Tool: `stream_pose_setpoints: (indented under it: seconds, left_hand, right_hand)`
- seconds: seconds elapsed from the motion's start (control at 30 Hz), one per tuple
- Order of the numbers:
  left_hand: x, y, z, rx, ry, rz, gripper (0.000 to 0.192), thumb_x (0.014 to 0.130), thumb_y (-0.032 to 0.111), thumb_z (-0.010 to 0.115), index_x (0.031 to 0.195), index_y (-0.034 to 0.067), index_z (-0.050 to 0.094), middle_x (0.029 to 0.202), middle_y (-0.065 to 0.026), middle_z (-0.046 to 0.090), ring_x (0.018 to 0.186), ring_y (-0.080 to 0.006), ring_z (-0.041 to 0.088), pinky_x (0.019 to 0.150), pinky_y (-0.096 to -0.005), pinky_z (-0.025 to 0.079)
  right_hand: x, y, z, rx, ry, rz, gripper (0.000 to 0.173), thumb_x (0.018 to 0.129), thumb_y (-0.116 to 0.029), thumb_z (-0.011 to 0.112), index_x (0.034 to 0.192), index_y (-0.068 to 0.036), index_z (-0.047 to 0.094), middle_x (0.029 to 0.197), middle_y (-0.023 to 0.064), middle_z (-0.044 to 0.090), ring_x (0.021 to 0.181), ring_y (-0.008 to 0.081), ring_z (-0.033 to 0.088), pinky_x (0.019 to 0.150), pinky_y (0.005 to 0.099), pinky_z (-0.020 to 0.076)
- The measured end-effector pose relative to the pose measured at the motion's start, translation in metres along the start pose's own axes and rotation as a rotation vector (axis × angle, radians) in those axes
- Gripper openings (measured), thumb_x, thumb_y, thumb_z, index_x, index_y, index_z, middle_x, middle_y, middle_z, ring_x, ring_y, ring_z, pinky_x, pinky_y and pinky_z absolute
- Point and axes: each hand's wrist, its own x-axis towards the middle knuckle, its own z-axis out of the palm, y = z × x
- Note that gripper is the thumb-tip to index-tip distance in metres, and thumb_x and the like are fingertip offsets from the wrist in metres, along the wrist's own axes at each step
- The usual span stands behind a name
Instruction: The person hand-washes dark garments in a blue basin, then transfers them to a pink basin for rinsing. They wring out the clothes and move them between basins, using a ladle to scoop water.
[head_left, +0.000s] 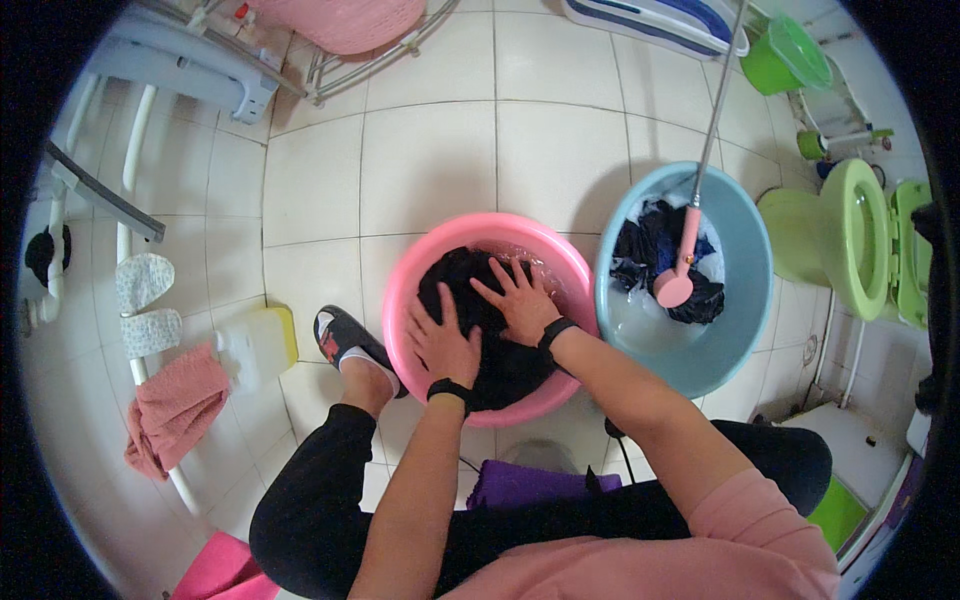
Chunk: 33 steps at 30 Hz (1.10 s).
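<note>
In front of me a round pink plastic basin (401, 270) stands on the floor, holding black fabric (510, 371) and some water along its far right side. My left hand (444, 346) lies spread on the cloth at the left of the basin, fingers apart. Farther right, my right hand (523, 304) presses flat on the same fabric, its fingers also splayed. Neither hand grips the cloth. Against the basin's right side is a blue oval tub (739, 315) with dark wet clothes (646, 244), suds and cloudy water. A pink shower head (673, 286) on a metal hose hangs over it.
A green toilet (859, 240) stands beyond the blue tub. At left, a white jug with a yellow base (259, 349) sits near a rail with a pink towel (180, 409). A green bucket (784, 60) and a folding tub (660, 22) are at the back right.
</note>
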Motion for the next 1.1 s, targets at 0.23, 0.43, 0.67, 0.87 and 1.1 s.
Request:
stream_pose_setpoints:
  seconds: [0.23,0.43,0.67,0.87,1.1]
  left_hand:
    - [0.028,-0.010,0.023,0.119,-0.207,0.163,0.109,0.079,0.036,0.082,0.163,0.030,0.013,0.165,-0.0303,0.002,0.152,-0.0512,0.006,0.122,-0.0620,0.011]
    - [0.044,-0.006,0.040,0.031,-0.371,0.067,0.100,0.081,0.021,0.075,0.163,0.028,0.017,0.164,-0.0296,0.010,0.152,-0.0495,0.010,0.122,-0.0617,0.014]
    - [0.048,-0.050,0.042,-0.630,-0.036,0.010,0.074,0.073,-0.009,0.057,0.144,0.012,0.054,0.153,-0.0236,0.040,0.141,-0.0398,0.039,0.120,-0.0475,0.029]
    - [0.054,-0.044,0.026,-1.740,-0.294,-0.448,0.056,0.088,0.014,0.056,0.144,0.012,0.053,0.142,-0.0120,0.054,0.126,-0.0298,0.054,0.106,-0.0437,0.047]
    - [0.059,-0.034,0.022,-1.777,-0.479,-0.577,0.065,0.100,0.063,0.049,0.139,0.013,0.057,0.126,-0.0078,0.066,0.109,-0.0260,0.064,0.093,-0.0395,0.054]
  right_hand:
    - [0.034,-0.005,0.020,-0.043,-0.175,0.164,0.089,0.081,-0.053,0.074,0.158,-0.037,0.032,0.168,0.0139,0.015,0.149,0.0467,0.021,0.113,0.0699,0.0264]
    - [0.048,0.009,0.031,0.235,-0.034,0.193,0.058,0.085,-0.021,0.069,0.141,-0.028,0.058,0.154,0.0177,0.035,0.134,0.0460,0.042,0.108,0.0589,0.0407]
    - [0.054,0.023,0.035,0.683,0.203,0.451,0.041,0.073,-0.022,0.078,0.112,-0.012,0.071,0.135,0.0239,0.047,0.125,0.0429,0.053,0.107,0.0494,0.0447]
    - [0.048,-0.002,0.042,0.809,0.028,0.215,0.046,0.072,-0.032,0.081,0.110,-0.007,0.072,0.136,0.0277,0.049,0.120,0.0439,0.056,0.107,0.0455,0.0459]
    - [0.010,-0.024,0.007,0.818,0.143,-0.027,0.043,0.074,-0.037,0.076,0.102,-0.004,0.074,0.126,0.0183,0.062,0.109,0.0390,0.064,0.097,0.0463,0.0525]
